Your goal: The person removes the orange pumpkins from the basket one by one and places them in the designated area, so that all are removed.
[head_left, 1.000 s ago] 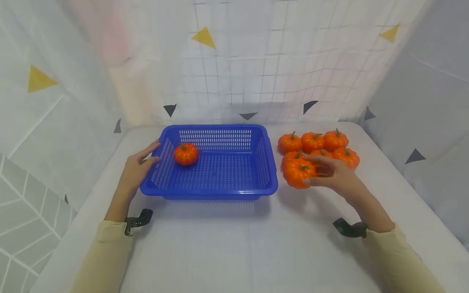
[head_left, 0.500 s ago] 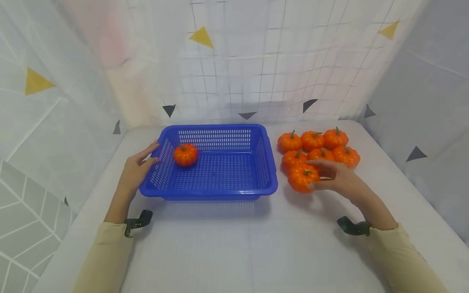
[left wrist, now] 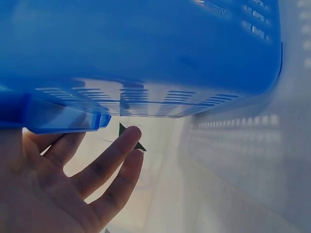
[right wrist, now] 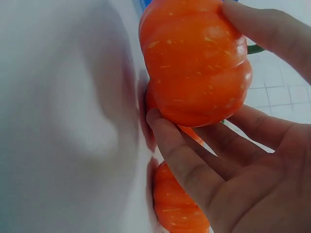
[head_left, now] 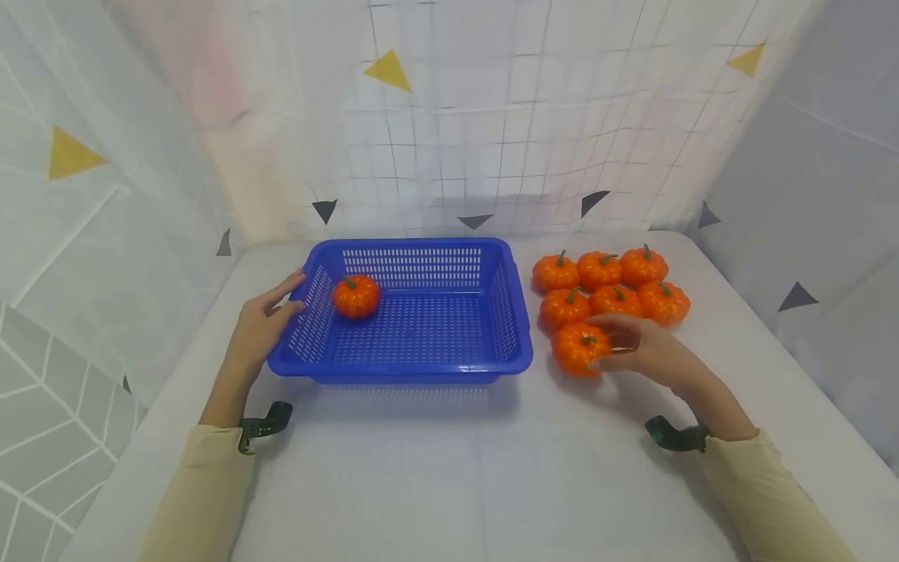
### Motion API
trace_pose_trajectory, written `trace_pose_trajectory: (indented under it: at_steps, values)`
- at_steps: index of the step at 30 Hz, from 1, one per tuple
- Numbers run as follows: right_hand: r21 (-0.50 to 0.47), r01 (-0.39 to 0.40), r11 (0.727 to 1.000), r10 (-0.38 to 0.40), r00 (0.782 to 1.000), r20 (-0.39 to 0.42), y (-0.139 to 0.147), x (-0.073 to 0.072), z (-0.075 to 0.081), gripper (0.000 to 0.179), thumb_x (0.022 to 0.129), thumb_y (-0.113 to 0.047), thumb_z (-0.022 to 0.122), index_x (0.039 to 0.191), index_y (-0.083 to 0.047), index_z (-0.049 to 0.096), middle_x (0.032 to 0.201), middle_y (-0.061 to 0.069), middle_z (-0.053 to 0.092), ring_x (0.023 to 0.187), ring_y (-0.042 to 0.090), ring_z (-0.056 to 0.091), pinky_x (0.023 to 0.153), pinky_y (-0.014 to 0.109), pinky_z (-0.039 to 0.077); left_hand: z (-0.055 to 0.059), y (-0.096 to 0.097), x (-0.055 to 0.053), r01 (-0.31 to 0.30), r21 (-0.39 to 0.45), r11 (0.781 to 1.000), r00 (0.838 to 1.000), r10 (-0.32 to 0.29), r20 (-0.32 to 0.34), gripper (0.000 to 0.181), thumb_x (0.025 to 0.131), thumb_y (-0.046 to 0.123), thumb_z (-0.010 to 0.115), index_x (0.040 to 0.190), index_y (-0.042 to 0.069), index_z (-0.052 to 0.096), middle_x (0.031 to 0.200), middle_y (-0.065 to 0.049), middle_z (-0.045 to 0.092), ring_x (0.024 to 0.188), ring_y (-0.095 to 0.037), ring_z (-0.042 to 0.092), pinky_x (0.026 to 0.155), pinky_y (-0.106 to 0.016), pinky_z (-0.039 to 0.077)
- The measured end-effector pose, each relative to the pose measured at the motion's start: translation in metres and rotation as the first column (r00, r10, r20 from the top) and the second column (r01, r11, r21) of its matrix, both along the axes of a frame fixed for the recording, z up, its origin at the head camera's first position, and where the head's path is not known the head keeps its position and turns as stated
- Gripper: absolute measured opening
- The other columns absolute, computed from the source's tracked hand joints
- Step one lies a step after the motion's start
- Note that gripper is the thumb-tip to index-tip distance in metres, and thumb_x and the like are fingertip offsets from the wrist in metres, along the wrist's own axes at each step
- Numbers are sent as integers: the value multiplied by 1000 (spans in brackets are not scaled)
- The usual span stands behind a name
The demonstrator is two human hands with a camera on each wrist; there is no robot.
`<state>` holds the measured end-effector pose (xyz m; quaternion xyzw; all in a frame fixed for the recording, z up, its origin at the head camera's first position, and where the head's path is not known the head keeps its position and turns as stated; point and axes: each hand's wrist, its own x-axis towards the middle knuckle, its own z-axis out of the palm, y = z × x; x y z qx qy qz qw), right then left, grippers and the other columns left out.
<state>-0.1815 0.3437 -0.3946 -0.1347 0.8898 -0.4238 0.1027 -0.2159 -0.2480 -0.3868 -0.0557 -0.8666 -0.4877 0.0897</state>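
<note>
My right hand [head_left: 649, 353] holds a glossy orange mini pumpkin [head_left: 577, 349] with a green stem, between thumb and fingers. In the right wrist view, this pumpkin [right wrist: 194, 63] is close to the table; I cannot tell whether it touches. Behind it, several similar pumpkins [head_left: 616, 301] stand in two rows. A blue plastic basket [head_left: 400, 369] with slotted walls stands left of them. Inside, near its left wall, sits one pumpkin [head_left: 357, 297]. My left hand [head_left: 258, 326] rests at the basket's left rim, thumb at the edge; in the left wrist view, some fingers [left wrist: 114, 165] extend loosely below the rim.
The white table [head_left: 421, 484] extends in front of the basket. Fabric sheets with grid lines and triangles hang behind the table [head_left: 456, 117] and along both sides. Dark straps circle the left wrist [head_left: 265, 424] and right wrist [head_left: 677, 435].
The right hand has brought its pumpkin slightly right and nearer to me, away from the row behind, and a little lower. The left hand and basket stay in place.
</note>
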Motion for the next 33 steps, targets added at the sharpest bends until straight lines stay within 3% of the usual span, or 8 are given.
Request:
trace_pose_trajectory:
  at_steps: [4, 11, 27, 33]
  values:
    - [21, -9, 1000, 10, 1000, -15, 1, -1, -3, 64, 92, -20, 81, 148, -5, 55, 140, 16, 61, 124, 38, 59, 100, 46, 54, 2, 1, 0, -6, -7, 1000, 1000, 6, 9, 48, 108, 26, 55, 156, 21, 51, 162, 2, 41, 151, -32, 34, 116, -60, 33]
    - [21, 2, 1000, -2, 1000, 1, 2, -2, -8, 64, 91, -21, 82, 147, -5, 55, 141, 17, 60, 127, 40, 58, 102, 56, 51, 5, 2, -1, -10, -10, 1000, 1000, 9, -1, 47, 108, 25, 54, 155, 20, 52, 162, 3, 42, 150, -29, 35, 116, -58, 34]
    - [19, -21, 1000, 21, 1000, 10, 6, -6, -12, 64, 89, -30, 85, 142, -7, 57, 140, 15, 59, 133, 41, 52, 108, 65, 42, -1, 0, -1, -14, 0, 1000, 1000, 14, -6, 47, 108, 23, 56, 155, 19, 53, 160, 8, 44, 151, -20, 34, 118, -52, 34]
    - [34, -51, 998, 51, 999, 9, 9, -4, -7, 71, 89, -31, 85, 147, -6, 52, 143, 15, 57, 131, 38, 53, 101, 51, 53, -3, 1, -3, -5, 19, 1000, 1000, 5, -10, 47, 108, 23, 56, 154, 20, 54, 160, 9, 45, 151, -20, 34, 118, -52, 34]
